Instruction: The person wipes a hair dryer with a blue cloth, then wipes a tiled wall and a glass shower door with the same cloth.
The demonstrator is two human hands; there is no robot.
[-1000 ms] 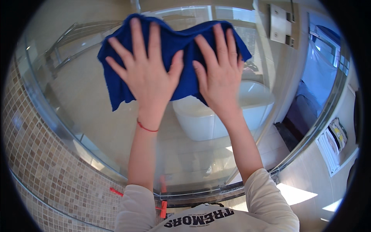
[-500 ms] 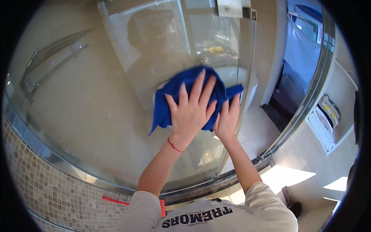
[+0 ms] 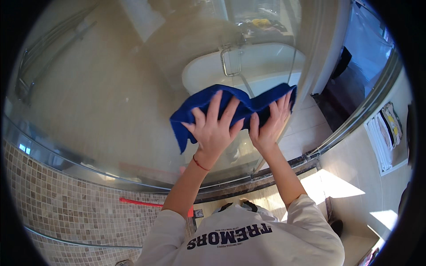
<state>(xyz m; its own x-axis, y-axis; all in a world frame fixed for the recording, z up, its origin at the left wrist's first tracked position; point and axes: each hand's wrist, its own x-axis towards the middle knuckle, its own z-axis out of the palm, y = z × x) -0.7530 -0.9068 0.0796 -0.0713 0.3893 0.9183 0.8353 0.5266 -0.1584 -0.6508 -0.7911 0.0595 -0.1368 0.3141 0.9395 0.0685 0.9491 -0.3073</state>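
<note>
Head view shows your left hand [image 3: 214,131] and right hand [image 3: 269,126] spread flat, fingers open, pressing a blue cloth [image 3: 222,106] on the curved glass shower door [image 3: 111,111]. You look partway done: the glass to the left seems hazy and may need wiping

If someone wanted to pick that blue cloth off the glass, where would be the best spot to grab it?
Probably the loose corner of the blue cloth that hangs down at its lower left, come at from the left and below. It droops free of the curved glass panel, so it could be pinched there. The rest is pressed flat under the left hand and right hand, leaving little to pinch.
</note>
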